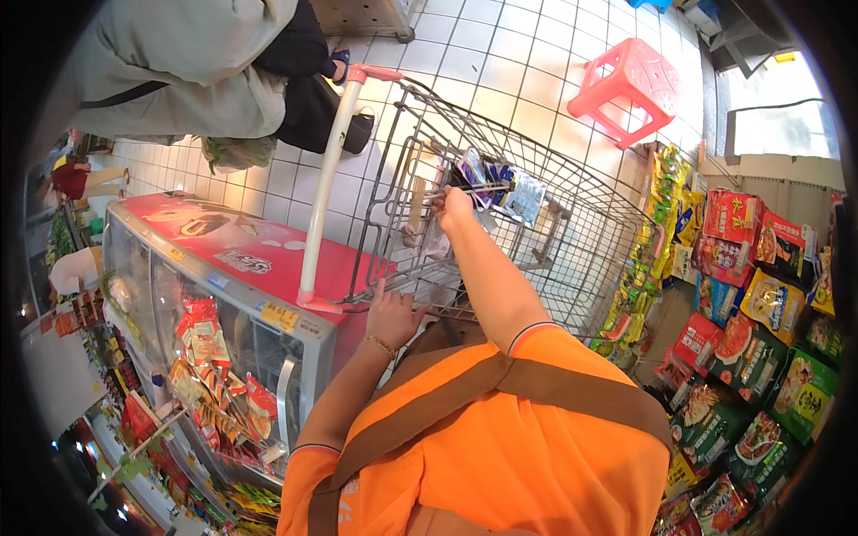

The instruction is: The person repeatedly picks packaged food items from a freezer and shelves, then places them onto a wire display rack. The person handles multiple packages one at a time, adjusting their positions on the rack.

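Note:
A wire shopping cart (590,201) stands before me, with a pale handle bar (325,181) on red end pieces. My right hand (456,209) reaches into it, fingers curled beside several purple and silver packets (493,181). Whether the fingers grip a packet or a wire is hidden. My left hand (394,313), a bracelet on its wrist, is at the cart's near side by the wire rim. Its fingers are extended, the thumb apart, and nothing is held in it.
A red-topped display freezer (268,241) with bagged goods stands at left. Someone in pale clothing (188,74) is close by at upper left. A pink plastic stool (630,90) sits on the tiled floor (469,40). Packaged foods (747,355) fill the right side.

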Demonstrator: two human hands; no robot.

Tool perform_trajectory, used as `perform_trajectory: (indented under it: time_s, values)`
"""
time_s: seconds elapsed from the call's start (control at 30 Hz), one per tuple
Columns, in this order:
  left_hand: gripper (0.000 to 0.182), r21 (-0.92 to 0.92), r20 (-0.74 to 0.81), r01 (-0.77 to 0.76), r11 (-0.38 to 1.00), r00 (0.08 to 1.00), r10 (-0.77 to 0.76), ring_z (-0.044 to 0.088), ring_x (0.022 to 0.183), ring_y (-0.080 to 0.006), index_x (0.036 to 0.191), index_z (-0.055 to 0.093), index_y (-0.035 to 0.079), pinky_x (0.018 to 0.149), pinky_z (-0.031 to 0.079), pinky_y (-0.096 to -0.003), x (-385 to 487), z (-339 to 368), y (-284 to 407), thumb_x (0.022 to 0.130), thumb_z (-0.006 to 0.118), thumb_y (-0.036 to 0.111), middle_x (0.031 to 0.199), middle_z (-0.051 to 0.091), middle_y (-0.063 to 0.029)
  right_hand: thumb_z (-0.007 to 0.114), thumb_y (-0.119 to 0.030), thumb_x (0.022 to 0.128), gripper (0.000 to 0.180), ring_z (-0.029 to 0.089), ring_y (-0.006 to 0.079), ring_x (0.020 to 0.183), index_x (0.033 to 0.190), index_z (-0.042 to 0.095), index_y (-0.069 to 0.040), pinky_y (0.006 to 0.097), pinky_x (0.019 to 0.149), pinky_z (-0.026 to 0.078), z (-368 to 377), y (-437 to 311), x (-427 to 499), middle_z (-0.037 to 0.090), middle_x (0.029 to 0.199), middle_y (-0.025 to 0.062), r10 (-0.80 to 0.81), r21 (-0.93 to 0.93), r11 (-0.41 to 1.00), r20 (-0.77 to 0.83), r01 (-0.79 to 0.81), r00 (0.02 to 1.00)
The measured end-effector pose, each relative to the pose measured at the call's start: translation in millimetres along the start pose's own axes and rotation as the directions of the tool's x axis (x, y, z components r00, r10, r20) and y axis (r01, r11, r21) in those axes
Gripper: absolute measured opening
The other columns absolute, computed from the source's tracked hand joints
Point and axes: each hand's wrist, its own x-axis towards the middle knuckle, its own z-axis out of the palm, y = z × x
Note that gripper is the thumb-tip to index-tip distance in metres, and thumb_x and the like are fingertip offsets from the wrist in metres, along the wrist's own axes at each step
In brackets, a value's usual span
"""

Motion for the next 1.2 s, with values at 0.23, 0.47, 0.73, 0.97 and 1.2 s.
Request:
perform_trajectory:
  time_s: [0.23, 0.47, 0.73, 0.97, 1.2]
  values:
    - [0.042, 0.074, 0.057, 0.005, 0.997, 0.998, -0.009, 0.061, 0.088, -0.0285, 0.086, 0.064, 0.002, 0.111, 0.026, -0.0500, 1, -2, 1, 0.090, 0.055, 0.042, 0.081, 0.063, -0.0134, 0.050, -0.023, 0.089, 0.024, 0.060, 0.0267, 0.058, 0.087, 0.058, -0.001, 0.0416, 0.049, 0.046, 5, -18, 2, 0.060, 0.072, 0.0125, -0.267, -0.116, 0.962, -0.221, 0.246, 0.938]
    - [0.044, 0.052, 0.063, 0.030, 0.998, 0.997, -0.034, 0.061, 0.089, -0.0286, 0.085, 0.064, 0.002, 0.110, 0.027, -0.0490, 6, -5, 5, 0.092, 0.051, 0.043, 0.082, 0.063, -0.0134, 0.047, -0.031, 0.096, 0.026, 0.056, 0.0194, 0.060, 0.085, 0.057, -0.010, 0.0313, 0.049, 0.042, -46, -31, -42, 0.054, 0.068, 0.0050, 0.293, 0.308, 0.877, 0.265, -0.368, 0.919]
    - [0.043, 0.091, 0.023, -0.015, 0.996, 1.000, 0.013, 0.061, 0.088, -0.0290, 0.087, 0.065, 0.001, 0.111, 0.026, -0.0496, 2, 1, 0, 0.091, 0.053, 0.042, 0.084, 0.064, -0.0144, 0.044, -0.025, 0.101, 0.022, 0.036, 0.0130, 0.043, 0.083, 0.042, -0.011, 0.0316, 0.039, 0.030, -60, 0, -77, 0.037, 0.058, -0.0017, -0.139, 0.188, 0.970, -0.089, 0.154, 0.986]
    - [0.041, 0.125, -0.047, -0.058, 0.990, 0.997, 0.065, 0.062, 0.082, -0.0294, 0.082, 0.064, 0.003, 0.111, 0.026, -0.0506, 2, 8, -5, 0.091, 0.053, 0.041, 0.077, 0.065, -0.0149, 0.045, -0.018, 0.100, 0.012, 0.034, 0.0081, 0.039, 0.093, 0.042, -0.008, 0.0264, 0.034, 0.027, -131, -6, -164, 0.036, 0.057, -0.0028, -0.471, -0.018, 0.882, 0.015, 0.471, 0.882]
    - [0.050, 0.218, -0.077, -0.146, 0.965, 0.983, 0.166, 0.066, 0.067, -0.0306, 0.078, 0.066, 0.005, 0.110, 0.023, -0.0540, 1, 17, -11, 0.097, 0.038, 0.042, 0.071, 0.068, -0.0158, 0.050, -0.019, 0.098, 0.018, 0.041, 0.0083, 0.053, 0.092, 0.053, -0.002, 0.0285, 0.049, 0.037, -220, 16, -282, 0.048, 0.062, 0.0007, -0.801, -0.368, 0.520, 0.101, 0.771, 0.589]
